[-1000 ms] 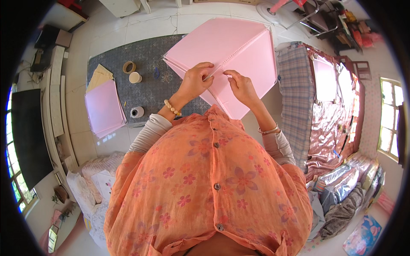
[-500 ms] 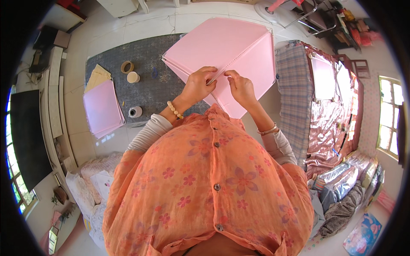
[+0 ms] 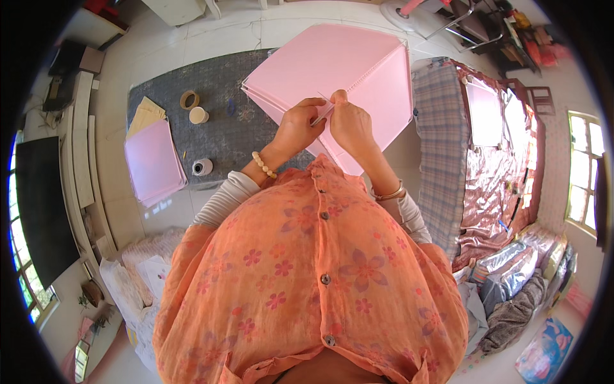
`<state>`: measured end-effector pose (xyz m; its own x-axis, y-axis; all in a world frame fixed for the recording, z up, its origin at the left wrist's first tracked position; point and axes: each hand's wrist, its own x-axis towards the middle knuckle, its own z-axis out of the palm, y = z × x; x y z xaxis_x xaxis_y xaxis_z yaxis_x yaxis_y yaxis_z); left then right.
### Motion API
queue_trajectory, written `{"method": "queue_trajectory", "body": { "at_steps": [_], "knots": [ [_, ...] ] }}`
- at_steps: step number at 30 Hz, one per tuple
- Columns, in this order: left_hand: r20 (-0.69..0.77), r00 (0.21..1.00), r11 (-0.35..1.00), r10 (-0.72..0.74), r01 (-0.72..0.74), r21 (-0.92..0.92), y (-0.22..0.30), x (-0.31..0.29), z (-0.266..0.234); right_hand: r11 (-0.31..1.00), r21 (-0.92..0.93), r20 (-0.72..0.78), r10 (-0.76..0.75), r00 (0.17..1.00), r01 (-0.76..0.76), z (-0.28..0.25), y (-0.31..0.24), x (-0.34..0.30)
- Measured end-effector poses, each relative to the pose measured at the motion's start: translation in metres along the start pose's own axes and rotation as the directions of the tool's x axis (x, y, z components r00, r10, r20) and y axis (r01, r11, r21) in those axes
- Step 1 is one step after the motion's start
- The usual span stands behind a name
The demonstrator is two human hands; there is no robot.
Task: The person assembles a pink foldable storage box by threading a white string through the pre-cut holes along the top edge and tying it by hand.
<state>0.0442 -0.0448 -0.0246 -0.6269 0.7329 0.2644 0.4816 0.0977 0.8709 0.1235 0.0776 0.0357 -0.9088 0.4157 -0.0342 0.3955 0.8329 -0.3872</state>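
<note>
Two large pink panels [image 3: 320,61] meet along a stitched-looking seam [image 3: 377,67] in front of my chest. My left hand [image 3: 299,128] is closed on the near part of that seam, gripping the panel edges between thumb and fingers. Just right of it, my right hand [image 3: 352,125] is closed in a pinch over the same seam, its fingertips close to my left ones. A thin pale sliver shows by the right fingertips; what exactly they hold is too small to make out.
On the dark table [image 3: 236,144] are a roll of brown tape [image 3: 189,100], a pale cup-like cylinder [image 3: 199,115] and a white thread spool [image 3: 202,168]. Smaller pink sheets [image 3: 153,160] overlap its left edge. A plaid-draped surface [image 3: 440,141] stands at right.
My right hand has moved left and slightly up, turning knuckles-up, and now almost meets my left hand at the seam. The left hand keeps its grip in place.
</note>
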Motion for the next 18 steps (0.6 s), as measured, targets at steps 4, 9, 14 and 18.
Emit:
{"method": "queue_trajectory", "body": {
  "at_steps": [4,9,14,18],
  "knots": [
    [0.005,0.999,0.999,0.039,-0.039,-0.024,0.000,-0.001,-0.002,0.978,-0.181,-0.097,-0.119,0.988,0.100,-0.033,0.010,0.020],
    [-0.008,0.999,0.998,0.053,-0.053,-0.020,0.001,-0.003,-0.002,0.903,-0.202,0.099,-0.366,0.925,0.379,-0.037,0.023,0.050],
    [-0.041,0.990,0.990,0.135,-0.133,0.046,-0.004,0.003,-0.008,0.841,-0.125,0.369,-0.453,0.811,0.527,-0.022,0.027,0.076],
    [-0.023,0.988,0.985,0.152,-0.149,0.092,-0.001,-0.001,-0.008,0.870,-0.123,0.623,-0.307,0.720,0.478,-0.016,0.019,0.093]
  ]
}}
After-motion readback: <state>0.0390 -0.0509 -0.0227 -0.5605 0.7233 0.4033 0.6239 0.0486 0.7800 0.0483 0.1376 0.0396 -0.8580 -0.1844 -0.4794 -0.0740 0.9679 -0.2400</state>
